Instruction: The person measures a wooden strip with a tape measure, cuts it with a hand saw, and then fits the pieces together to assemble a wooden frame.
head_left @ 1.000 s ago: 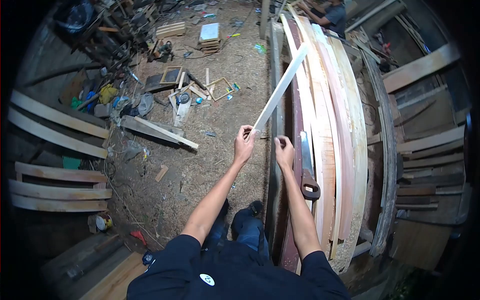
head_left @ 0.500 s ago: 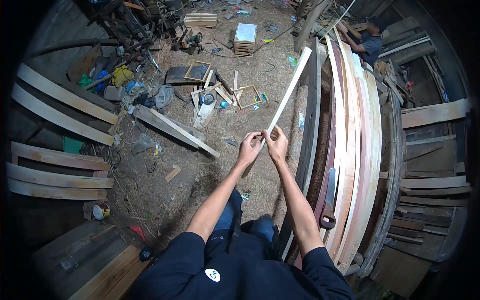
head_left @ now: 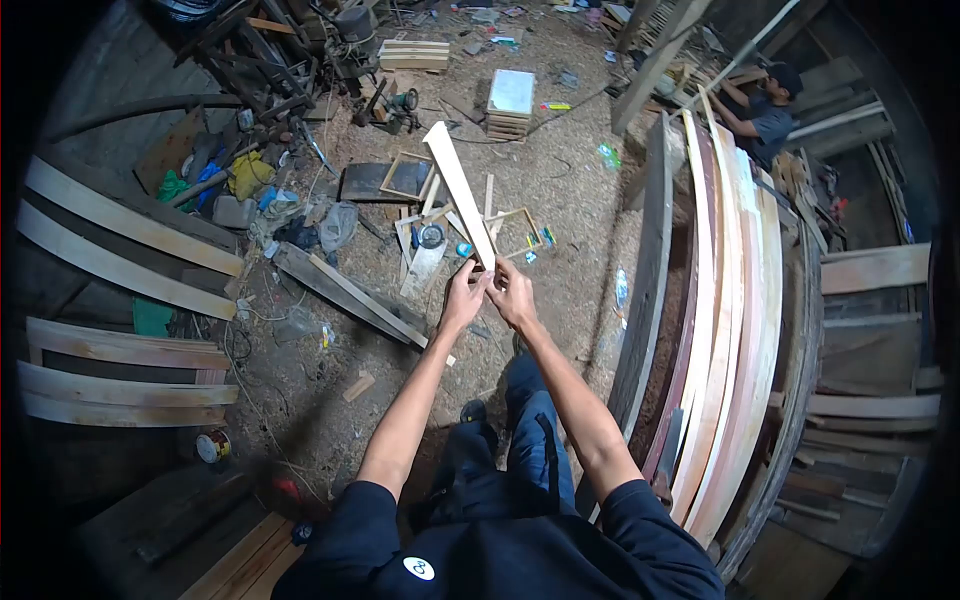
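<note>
A long pale wooden strip [head_left: 463,195] rises from my two hands and leans away, its far end up and to the left. My left hand [head_left: 463,299] grips its near end on the left side, fingers closed around the wood. On the other side my right hand [head_left: 513,296] is also closed on the strip, thumbs close together. Small wooden frames [head_left: 518,232] and a round can-like object [head_left: 431,236] lie on the floor beyond the strip.
To my right stands a bench with several long boards [head_left: 735,330] and a handsaw [head_left: 670,450] on it. Another person [head_left: 768,118] is at its far end. Planks [head_left: 130,260] stick out at left. A stack of framed panels [head_left: 511,95] stands ahead on the shaving-covered floor.
The strip has swung from leaning up-right to leaning up-left. Both hands have moved slightly left and stay on it. My view has shifted, and the bench sits lower and farther right.
</note>
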`<state>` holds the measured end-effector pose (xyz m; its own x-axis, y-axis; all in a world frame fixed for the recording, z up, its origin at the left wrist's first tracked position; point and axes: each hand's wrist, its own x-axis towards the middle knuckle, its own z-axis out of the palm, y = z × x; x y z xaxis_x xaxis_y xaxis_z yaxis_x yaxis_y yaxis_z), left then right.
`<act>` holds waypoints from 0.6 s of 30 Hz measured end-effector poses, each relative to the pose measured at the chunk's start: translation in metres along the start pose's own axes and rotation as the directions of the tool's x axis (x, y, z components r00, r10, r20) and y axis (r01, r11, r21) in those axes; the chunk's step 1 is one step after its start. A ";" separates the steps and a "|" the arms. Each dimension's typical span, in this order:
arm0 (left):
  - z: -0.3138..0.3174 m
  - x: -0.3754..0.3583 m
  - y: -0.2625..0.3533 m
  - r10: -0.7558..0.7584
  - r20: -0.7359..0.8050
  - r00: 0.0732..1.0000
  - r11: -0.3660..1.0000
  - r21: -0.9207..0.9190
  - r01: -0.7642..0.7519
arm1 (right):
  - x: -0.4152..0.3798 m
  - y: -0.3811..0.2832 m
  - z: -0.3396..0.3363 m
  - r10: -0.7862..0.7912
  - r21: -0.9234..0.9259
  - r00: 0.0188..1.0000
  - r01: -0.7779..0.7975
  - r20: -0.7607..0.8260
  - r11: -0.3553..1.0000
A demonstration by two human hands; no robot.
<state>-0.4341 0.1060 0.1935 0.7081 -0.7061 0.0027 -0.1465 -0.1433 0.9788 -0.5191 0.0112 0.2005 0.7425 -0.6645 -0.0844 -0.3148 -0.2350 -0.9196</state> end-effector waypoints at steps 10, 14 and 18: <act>0.008 0.169 -0.043 -0.108 -0.107 0.988 0.994 -0.034 0.105 | 0.184 0.051 0.018 -0.007 -0.088 0.989 0.020 0.149 0.996; 0.007 0.221 -0.056 -0.163 -0.118 0.980 0.986 -0.042 0.159 | 0.238 0.055 0.017 -0.008 -0.129 0.980 0.034 0.196 0.991; -0.013 0.261 -0.040 -0.078 -0.115 0.990 0.992 -0.107 0.066 | 0.280 0.032 0.026 -0.087 -0.096 0.980 0.106 0.179 0.990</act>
<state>-0.2345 -0.0637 0.1572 0.7920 -0.6084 -0.0505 -0.0249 -0.1148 0.9931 -0.3058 -0.1634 0.1377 0.8609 -0.5038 -0.0713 -0.2902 -0.3711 -0.8821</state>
